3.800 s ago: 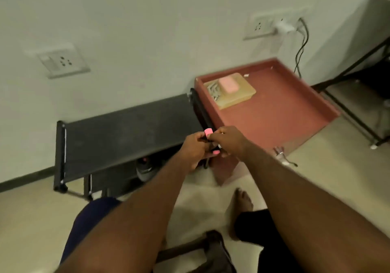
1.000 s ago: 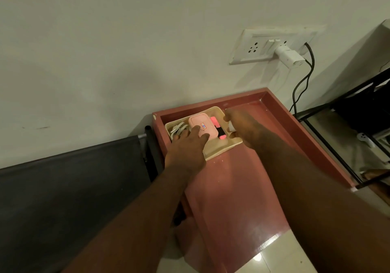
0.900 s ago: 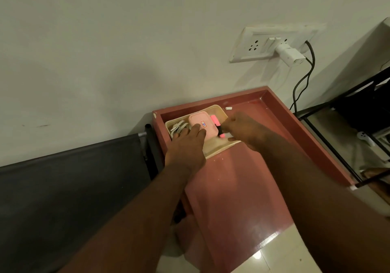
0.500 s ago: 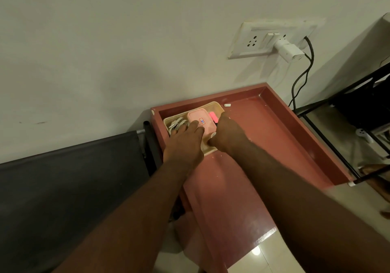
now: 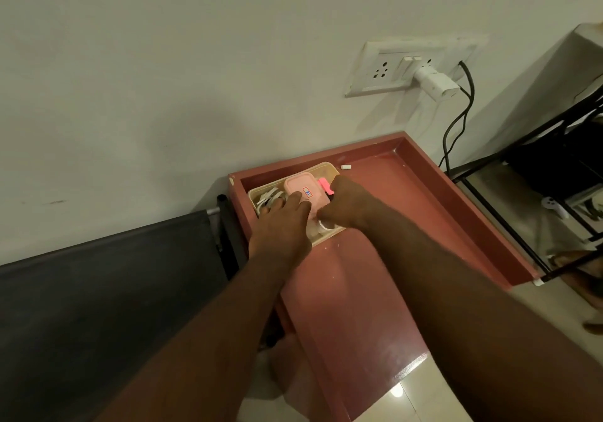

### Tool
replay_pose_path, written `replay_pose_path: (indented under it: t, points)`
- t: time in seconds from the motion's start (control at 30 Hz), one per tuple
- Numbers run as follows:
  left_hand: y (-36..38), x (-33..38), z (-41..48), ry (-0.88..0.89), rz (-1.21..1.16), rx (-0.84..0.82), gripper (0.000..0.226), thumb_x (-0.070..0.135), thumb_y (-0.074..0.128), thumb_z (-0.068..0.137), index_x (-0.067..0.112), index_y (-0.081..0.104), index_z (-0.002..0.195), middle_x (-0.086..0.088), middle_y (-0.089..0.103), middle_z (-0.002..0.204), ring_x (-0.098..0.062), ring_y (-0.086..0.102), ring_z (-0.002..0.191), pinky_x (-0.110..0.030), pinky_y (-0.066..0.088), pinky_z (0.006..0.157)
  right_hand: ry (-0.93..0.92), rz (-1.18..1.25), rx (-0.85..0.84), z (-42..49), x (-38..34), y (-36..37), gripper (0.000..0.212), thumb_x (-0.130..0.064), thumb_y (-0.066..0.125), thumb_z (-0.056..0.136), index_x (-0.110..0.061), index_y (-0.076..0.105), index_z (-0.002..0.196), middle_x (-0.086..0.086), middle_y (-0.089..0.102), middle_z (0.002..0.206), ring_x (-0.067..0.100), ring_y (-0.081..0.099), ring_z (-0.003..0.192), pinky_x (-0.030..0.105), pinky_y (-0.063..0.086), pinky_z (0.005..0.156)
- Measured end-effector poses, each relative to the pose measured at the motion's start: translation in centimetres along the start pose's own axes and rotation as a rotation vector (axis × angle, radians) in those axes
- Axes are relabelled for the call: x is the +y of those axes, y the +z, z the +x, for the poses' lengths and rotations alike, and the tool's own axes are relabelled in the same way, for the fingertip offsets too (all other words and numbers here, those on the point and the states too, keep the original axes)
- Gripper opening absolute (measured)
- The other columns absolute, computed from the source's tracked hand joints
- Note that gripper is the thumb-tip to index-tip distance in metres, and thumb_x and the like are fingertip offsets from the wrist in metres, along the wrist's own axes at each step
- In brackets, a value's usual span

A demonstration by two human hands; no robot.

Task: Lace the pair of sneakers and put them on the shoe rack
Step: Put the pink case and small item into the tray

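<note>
Left hand (image 5: 280,222) flat, fingers straight, on the pink box (image 5: 301,186) and white cords (image 5: 267,196) in the beige container (image 5: 329,168) on the red bench (image 5: 408,199); right hand (image 5: 350,204) curled at its front corner, can't tell if it grips anything. Sneakers not in view, shoe rack (image 5: 98,274) just left of the bench. If those cords are laces, pin the box and draw them out untangled.

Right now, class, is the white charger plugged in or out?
Plugged in: the white charger sits in the wall socket plate.
</note>
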State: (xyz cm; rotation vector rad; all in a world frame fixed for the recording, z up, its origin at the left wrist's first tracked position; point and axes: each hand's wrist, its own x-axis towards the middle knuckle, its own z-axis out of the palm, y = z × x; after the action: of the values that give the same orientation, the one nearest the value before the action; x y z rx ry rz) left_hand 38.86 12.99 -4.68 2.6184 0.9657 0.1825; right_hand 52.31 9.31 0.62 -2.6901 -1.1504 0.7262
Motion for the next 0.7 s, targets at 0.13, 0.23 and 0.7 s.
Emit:
replay_pose_path:
  t: [0.13,0.23,0.7]
  points:
    - [0.0,0.0,0.1,0.006,0.021,-0.034,0.055,0.022,0.055,0.093,0.021,0.039,0.146,-0.002,0.033,0.156,-0.027,0.034,0.140,-0.043,0.030,0.114,0.040,-0.030,0.038,0.5,0.1,-0.3,0.039,-0.015,0.063,0.087,-0.005,0.057,0.124,0.009,0.061,0.118,0.028,0.061,0.113,0.030,0.048,0.081]
    - [-0.1,-0.1,0.2,0.007,0.028,-0.048,0.057,0.023,0.053,0.093,0.020,0.036,0.148,-0.003,0.030,0.158,-0.028,0.032,0.141,-0.043,0.028,0.115,0.027,-0.177,-0.019,0.3,-0.3,0.6,0.031,-0.011,0.062,0.089,-0.002,0.060,0.119,0.011,0.063,0.112,0.030,0.062,0.109,0.029,0.047,0.078]
    - [-0.2,-0.1,-0.1,0.021,0.029,-0.018,0.053,0.021,0.051,0.093,0.019,0.040,0.146,-0.003,0.033,0.156,-0.027,0.032,0.141,-0.043,0.029,0.114,-0.033,-0.007,0.136,-0.8,1.0,0.3,0.048,-0.022,0.070,0.083,-0.007,0.056,0.127,0.005,0.063,0.119,0.027,0.061,0.106,0.036,0.052,0.088]
